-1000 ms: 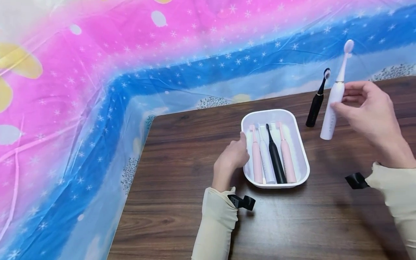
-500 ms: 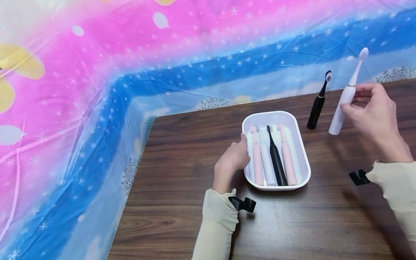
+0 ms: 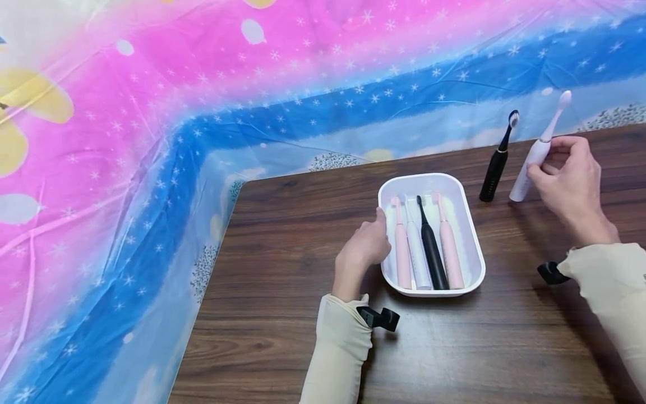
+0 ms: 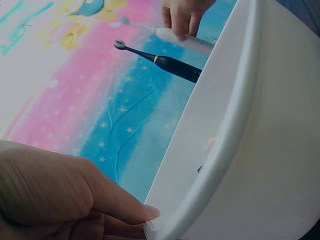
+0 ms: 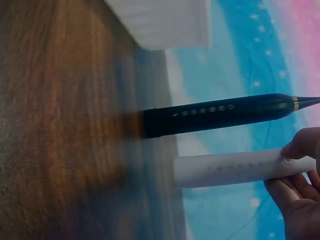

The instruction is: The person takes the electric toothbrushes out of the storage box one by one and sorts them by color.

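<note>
**Reader:** What does your right hand (image 3: 570, 179) hold, at the right of the head view?

**Author:** I pinch a slim white plastic electric toothbrush (image 3: 531, 163) between thumb and fingers, its head uppermost and leaning rightward. My fingers cover part of its handle. I cannot tell whether its base touches the dark brown wood-grain table (image 3: 282, 252).

**Reader:** And just beside it?

**Author:** A gold-ringed black electric toothbrush (image 3: 494, 171) stands on its base, apart from the white one. In the right wrist view, the right edge cuts off its head and part of my hand.

**Reader:** Your left hand (image 3: 364, 244)?

**Author:** Right of centre in the head view, it pinches the rim of a rounded rectangular white plastic tray (image 3: 470, 241). The left wrist view shows my thumb on the rim, at lower centre; my other fingers are partly hidden and cut off below.

**Reader:** The contents?

**Author:** From left to right: a first pale pink toothbrush (image 3: 402, 258), a pale white toothbrush (image 3: 418, 258), a matt black toothbrush (image 3: 434, 258) and a second pale pink toothbrush (image 3: 451, 255). The white one's head is hard to make out against the tray. In the left wrist view, the wall hides nearly everything inside; I see only a dark speck and a faint pinkish patch.
</note>
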A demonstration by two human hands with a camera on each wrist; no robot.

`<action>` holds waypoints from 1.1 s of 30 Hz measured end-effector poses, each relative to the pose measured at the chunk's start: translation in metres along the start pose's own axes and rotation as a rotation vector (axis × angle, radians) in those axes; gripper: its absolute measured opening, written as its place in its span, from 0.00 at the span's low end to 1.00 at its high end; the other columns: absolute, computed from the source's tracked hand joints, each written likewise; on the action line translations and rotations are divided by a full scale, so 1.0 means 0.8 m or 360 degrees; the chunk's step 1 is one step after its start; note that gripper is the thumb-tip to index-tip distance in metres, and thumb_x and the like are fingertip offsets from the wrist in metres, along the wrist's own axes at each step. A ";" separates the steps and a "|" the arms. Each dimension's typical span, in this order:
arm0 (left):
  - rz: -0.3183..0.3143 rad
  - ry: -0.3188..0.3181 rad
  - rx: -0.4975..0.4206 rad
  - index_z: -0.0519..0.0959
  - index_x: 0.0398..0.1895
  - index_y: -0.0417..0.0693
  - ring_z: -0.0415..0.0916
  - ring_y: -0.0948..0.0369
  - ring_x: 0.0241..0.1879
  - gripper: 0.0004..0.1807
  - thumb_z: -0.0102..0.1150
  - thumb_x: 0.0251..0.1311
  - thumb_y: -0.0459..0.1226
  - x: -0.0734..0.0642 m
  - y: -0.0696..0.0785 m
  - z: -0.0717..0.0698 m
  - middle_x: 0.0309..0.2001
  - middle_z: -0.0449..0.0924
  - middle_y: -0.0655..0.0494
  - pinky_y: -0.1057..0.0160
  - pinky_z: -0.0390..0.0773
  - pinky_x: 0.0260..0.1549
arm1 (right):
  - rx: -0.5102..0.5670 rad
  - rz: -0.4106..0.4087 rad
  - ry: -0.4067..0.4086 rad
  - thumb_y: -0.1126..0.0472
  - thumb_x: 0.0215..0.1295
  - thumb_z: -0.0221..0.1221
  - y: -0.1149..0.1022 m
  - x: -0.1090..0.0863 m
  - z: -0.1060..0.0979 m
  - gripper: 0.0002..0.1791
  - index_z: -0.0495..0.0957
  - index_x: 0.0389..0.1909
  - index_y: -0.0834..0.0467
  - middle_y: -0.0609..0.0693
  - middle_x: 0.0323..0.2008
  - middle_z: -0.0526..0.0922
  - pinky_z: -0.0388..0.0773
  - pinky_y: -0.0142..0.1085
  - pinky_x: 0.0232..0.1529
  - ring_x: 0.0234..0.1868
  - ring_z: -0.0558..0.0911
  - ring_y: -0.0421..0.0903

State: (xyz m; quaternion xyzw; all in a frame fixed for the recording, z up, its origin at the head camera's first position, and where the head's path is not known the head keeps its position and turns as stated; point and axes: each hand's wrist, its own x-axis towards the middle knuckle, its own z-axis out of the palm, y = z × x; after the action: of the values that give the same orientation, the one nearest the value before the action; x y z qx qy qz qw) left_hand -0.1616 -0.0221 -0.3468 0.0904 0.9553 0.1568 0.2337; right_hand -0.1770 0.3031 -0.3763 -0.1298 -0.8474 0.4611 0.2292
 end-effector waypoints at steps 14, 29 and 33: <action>0.0012 0.0017 0.0028 0.40 0.77 0.46 0.73 0.57 0.37 0.37 0.42 0.68 0.34 -0.002 0.002 0.002 0.36 0.76 0.48 0.63 0.71 0.32 | -0.0123 0.0012 0.0041 0.60 0.61 0.56 0.023 0.004 0.015 0.27 0.63 0.61 0.57 0.57 0.56 0.73 0.72 0.20 0.49 0.47 0.75 0.24; -0.0001 0.0019 0.0020 0.40 0.77 0.46 0.73 0.56 0.36 0.37 0.42 0.68 0.33 -0.002 0.001 -0.001 0.31 0.75 0.48 0.63 0.71 0.29 | -0.0128 -0.0049 0.0006 0.60 0.63 0.55 0.028 0.004 0.017 0.27 0.61 0.62 0.59 0.63 0.58 0.72 0.71 0.20 0.51 0.50 0.75 0.28; -0.0004 0.0016 0.0009 0.40 0.77 0.46 0.73 0.56 0.35 0.37 0.42 0.68 0.33 -0.002 0.001 0.000 0.29 0.74 0.49 0.63 0.70 0.28 | -0.0147 -0.0052 -0.0001 0.60 0.63 0.55 0.029 0.003 0.017 0.27 0.61 0.62 0.60 0.63 0.57 0.72 0.71 0.21 0.52 0.51 0.75 0.30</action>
State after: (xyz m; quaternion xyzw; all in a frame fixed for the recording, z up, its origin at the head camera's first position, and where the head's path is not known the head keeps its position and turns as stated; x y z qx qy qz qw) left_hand -0.1605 -0.0220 -0.3459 0.0889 0.9571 0.1541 0.2288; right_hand -0.1861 0.3070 -0.4015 -0.1261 -0.8697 0.4178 0.2304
